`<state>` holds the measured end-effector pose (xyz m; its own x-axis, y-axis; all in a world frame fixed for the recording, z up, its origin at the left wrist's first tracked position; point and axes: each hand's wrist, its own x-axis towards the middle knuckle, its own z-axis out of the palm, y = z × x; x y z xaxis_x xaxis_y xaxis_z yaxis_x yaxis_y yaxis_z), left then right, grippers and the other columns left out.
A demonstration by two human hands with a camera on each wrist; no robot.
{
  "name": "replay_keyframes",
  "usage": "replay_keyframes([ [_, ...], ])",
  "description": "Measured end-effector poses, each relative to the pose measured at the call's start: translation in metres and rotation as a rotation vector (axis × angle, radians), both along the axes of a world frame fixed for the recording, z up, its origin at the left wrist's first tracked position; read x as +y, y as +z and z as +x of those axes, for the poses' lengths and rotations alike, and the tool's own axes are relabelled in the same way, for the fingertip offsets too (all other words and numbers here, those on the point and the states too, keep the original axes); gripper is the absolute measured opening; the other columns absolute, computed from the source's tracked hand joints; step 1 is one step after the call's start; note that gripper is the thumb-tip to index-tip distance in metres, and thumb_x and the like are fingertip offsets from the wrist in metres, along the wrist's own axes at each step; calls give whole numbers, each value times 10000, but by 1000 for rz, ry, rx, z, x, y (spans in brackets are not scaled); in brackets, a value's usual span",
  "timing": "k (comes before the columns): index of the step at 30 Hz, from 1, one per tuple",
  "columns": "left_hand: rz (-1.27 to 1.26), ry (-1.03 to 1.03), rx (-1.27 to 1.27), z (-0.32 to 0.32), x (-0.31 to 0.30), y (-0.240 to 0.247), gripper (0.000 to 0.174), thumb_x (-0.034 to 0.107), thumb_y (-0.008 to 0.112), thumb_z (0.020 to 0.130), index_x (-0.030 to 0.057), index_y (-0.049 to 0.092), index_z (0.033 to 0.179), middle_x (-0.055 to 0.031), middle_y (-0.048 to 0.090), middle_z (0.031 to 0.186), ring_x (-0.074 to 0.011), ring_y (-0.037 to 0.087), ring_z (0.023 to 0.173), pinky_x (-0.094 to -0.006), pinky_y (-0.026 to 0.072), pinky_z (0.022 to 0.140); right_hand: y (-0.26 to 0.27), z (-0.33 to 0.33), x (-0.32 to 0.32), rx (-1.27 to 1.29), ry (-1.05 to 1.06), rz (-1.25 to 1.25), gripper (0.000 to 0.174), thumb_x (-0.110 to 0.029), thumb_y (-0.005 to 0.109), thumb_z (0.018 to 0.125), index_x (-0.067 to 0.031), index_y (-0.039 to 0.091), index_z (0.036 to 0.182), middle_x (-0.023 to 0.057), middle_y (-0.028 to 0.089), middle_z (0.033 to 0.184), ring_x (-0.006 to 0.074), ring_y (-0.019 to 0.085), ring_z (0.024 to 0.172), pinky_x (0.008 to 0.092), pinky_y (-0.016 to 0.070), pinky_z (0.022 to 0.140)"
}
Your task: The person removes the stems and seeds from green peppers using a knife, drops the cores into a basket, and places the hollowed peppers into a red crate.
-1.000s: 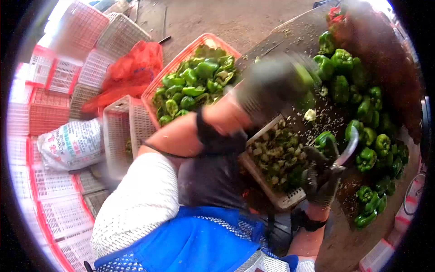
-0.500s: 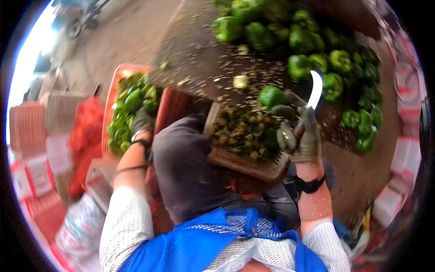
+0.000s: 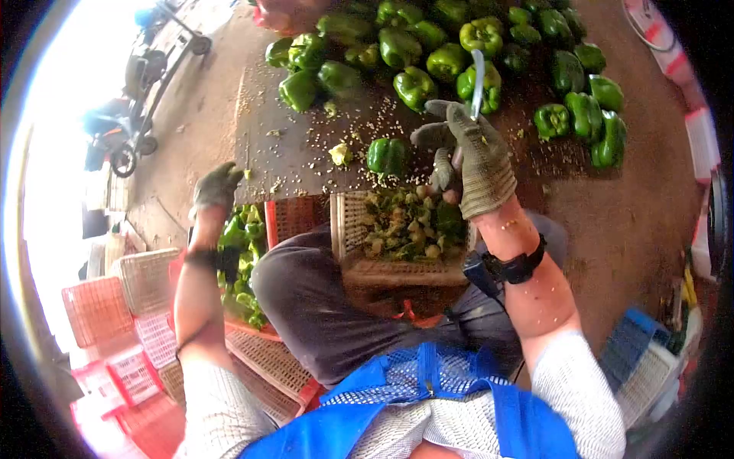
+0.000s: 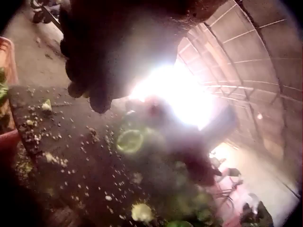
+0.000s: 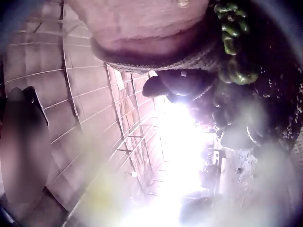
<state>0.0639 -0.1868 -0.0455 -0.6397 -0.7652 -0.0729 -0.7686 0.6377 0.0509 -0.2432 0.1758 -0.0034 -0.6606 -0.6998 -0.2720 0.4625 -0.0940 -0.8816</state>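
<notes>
My gloved left hand (image 3: 216, 186) is held over the far end of a crate (image 3: 264, 229) of cut green peppers, near the left edge of the seed-strewn work surface (image 3: 264, 157). Nothing shows in its grasp, and in the left wrist view its fingers (image 4: 102, 101) are dark against the light. The gloved right hand (image 3: 485, 164) grips a knife (image 3: 479, 80) by its handle, curved blade pointing away from me. Just left of that hand, a whole green pepper (image 3: 388, 156) sits by the near edge. In the right wrist view the knife is hidden.
Many whole green peppers (image 3: 399, 47) are heaped at the back and right. A pale core (image 3: 340, 154) lies among seeds. Between my knees and the surface stands a crate (image 3: 405, 274) of cores and scraps. More crates (image 3: 95, 306) are stacked at left; a cart (image 3: 164, 73) stands beyond.
My left hand swung from over the surface down into the crate of cut peppers, then rose out toward the surface's left edge. The right hand keeps hold of the knife. The head view has turned.
</notes>
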Motion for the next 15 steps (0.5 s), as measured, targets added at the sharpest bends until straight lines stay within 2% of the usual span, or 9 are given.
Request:
replay_keyframes([
  [3, 74, 91, -319, 22, -35, -13, 342, 333, 526, 928, 99, 666, 1137, -189, 645, 1135, -367, 618, 1050, -441, 481, 883, 4, -12, 5, 55, -113, 60, 407, -416, 582, 948, -86, 608, 1184, 59, 696, 836, 55, 498, 401, 208, 371, 313],
  [4, -57, -193, -423, 51, -44, -23, 315, 268, 484, 931, 103, 676, 1120, -198, 630, 1162, -366, 616, 1052, -445, 476, 897, 8, -13, 7, 68, -201, 115, 381, -399, 590, 942, -101, 612, 1177, 54, 694, 835, 51, 494, 403, 208, 368, 315],
  [5, -18, -7, -465, 75, -53, -42, 309, 174, 470, 911, 121, 679, 1131, -184, 651, 1145, -334, 644, 1004, -429, 484, 903, -1, -22, 9, 17, -208, 64, 353, -381, 579, 947, -118, 613, 1179, 53, 691, 836, 60, 483, 389, 205, 358, 307],
  [6, 211, -201, 335, 84, -29, -38, 323, 163, 443, 920, 111, 681, 1131, -152, 684, 1101, -297, 659, 947, -402, 492, 893, 6, -20, 11, 10, -251, 62, 336, -366, 569, 954, -118, 615, 1177, 48, 686, 822, 66, 458, 367, 198, 341, 297],
  [8, 126, 398, -764, 131, -43, -55, 382, 325, 451, 959, 140, 617, 1249, -173, 616, 1249, -312, 627, 1104, -426, 485, 911, 1, -26, 10, -8, -255, 23, 338, -357, 586, 946, -87, 631, 1145, 56, 690, 827, 65, 434, 351, 204, 338, 297],
  [10, 271, 160, -715, 146, -7, -29, 452, 373, 497, 930, 135, 550, 1311, -159, 601, 1283, -271, 577, 1181, -387, 478, 925, -2, -20, 8, -22, -115, -55, 364, -349, 577, 948, -65, 613, 1173, 71, 690, 849, 78, 456, 386, 229, 365, 333],
  [13, 400, 405, -432, 144, 8, -21, 574, 396, 578, 881, 175, 455, 1395, -163, 555, 1340, -287, 552, 1217, -388, 468, 962, 2, -8, -1, 0, -5, -3, 384, -371, 568, 948, -74, 604, 1189, 69, 683, 846, 71, 472, 421, 236, 362, 343],
  [14, 322, 353, -519, 114, 14, 0, 630, 336, 664, 841, 152, 447, 1404, -191, 585, 1292, -304, 575, 1182, -374, 466, 968, 3, -6, -1, 1, 8, 11, 391, -378, 571, 947, -76, 603, 1193, 67, 682, 840, 65, 473, 422, 235, 357, 337],
  [15, 58, 371, -572, 148, -35, -47, 643, 284, 705, 825, 103, 468, 1395, -194, 627, 1228, -279, 613, 1122, -355, 476, 947, 5, -5, -2, 19, 25, 13, 400, -389, 577, 942, -75, 606, 1190, 66, 681, 837, 63, 477, 426, 232, 361, 340],
])
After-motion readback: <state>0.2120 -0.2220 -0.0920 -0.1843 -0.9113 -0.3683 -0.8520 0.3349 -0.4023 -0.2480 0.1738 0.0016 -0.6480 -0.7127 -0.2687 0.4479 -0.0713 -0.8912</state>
